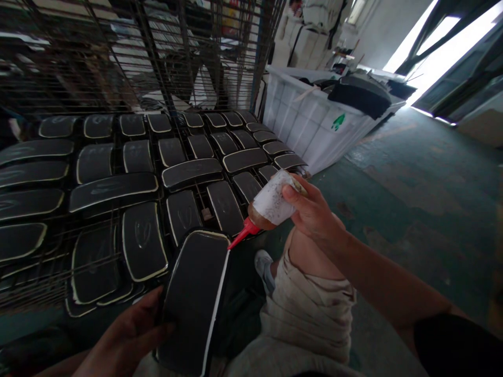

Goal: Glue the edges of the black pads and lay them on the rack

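Right fingers (pixel 295 198) wrap the bottle (pixel 274 198) (red nozzle (pixel 247 229) downward).

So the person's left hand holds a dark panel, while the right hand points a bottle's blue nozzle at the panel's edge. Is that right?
Not quite: the head view shows a red nozzle, not a blue one. The left hand does hold the dark panel, and the right hand points the bottle at it.

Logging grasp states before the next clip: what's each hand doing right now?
Left hand: closed on the edge of a dark panel.
Right hand: closed around a bottle, its red nozzle at the panel's edge.
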{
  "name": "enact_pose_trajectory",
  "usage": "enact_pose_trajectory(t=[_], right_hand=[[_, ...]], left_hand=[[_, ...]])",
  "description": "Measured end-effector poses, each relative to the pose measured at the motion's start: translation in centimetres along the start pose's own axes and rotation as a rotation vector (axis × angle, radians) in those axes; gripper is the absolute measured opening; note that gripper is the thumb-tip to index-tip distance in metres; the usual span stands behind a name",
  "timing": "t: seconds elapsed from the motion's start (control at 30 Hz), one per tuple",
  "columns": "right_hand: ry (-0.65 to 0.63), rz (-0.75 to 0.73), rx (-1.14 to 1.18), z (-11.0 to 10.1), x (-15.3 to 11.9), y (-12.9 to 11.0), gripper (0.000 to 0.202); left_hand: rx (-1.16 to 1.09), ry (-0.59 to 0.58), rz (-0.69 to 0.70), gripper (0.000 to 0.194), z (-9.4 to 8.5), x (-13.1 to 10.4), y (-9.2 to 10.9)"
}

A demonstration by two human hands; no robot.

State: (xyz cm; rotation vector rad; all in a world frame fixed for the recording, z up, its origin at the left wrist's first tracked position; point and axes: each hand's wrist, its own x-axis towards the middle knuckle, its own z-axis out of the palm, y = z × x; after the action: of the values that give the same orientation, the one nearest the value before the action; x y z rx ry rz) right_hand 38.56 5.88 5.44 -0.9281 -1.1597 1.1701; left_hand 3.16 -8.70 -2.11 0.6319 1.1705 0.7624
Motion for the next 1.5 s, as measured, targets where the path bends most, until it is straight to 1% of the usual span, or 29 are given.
enact_pose_trajectory(t=[0.07, 0.17, 0.27, 0.4, 0.6, 0.73, 0.83, 0.9, 1.03, 1.13, 1.23, 1.4, 1.5], right_hand=[[0.052, 0.016, 0.050, 0.2, -0.1, 0.4, 0.053], [0.131, -0.004, 0.088, 0.5, -0.2, 0.8, 0.051], [0.151, 0.013, 0.072, 0.6, -0.5, 0.9, 0.050], [0.177, 0.039, 0.029, 0.7, -1.5, 0.8, 0.053], [0.154, 0.055, -0.067, 1.3, -3.0, 1.1, 0.047], [0.145, 0.082, -0.093, 1.7, -4.0, 0.7, 0.041], [0.138, 0.101, -0.188, 1.9, -4.8, -0.2, 0.034], [0.131, 0.108, -0.234, 1.9, -5.2, -0.4, 0.032], [0.128, 0.085, -0.140, 1.6, -6.0, 0.6, 0.040], [0.092, 0.091, -0.074, 1.3, -6.7, 1.6, 0.040], [0.049, 0.099, -0.028, 1.1, -7.4, 2.1, 0.043], [-0.053, 0.114, -0.025, 1.3, -8.2, 1.6, 0.051], [-0.141, 0.096, 0.024, 1.4, -8.6, 1.3, 0.048]], left_hand=[[-0.028, -0.015, -0.003, 0.041, 0.2, 0.0, -0.1], [-0.059, -0.048, -0.017, 0.040, 0.2, 0.3, -0.4], [-0.075, -0.045, 0.003, 0.043, 0.2, 0.5, -0.6], [-0.077, -0.057, -0.006, 0.046, 0.4, 0.6, -0.1], [-0.077, -0.105, -0.046, 0.048, 0.9, 0.4, 0.6], [-0.110, -0.080, -0.070, 0.047, 1.4, 0.4, 0.8], [-0.124, -0.064, -0.059, 0.047, 2.0, 0.4, 1.2], [-0.136, -0.063, -0.057, 0.049, 2.2, 0.4, 1.5], [-0.153, -0.027, -0.098, 0.051, 2.4, 0.5, 1.9], [-0.182, -0.024, -0.113, 0.052, 2.5, 0.4, 2.0], [-0.212, -0.024, -0.127, 0.050, 2.7, 0.4, 2.2], [-0.239, 0.005, -0.108, 0.036, 3.2, 0.4, 2.7], [-0.274, 0.042, -0.093, 0.031, 3.8, 0.4, 3.3]])
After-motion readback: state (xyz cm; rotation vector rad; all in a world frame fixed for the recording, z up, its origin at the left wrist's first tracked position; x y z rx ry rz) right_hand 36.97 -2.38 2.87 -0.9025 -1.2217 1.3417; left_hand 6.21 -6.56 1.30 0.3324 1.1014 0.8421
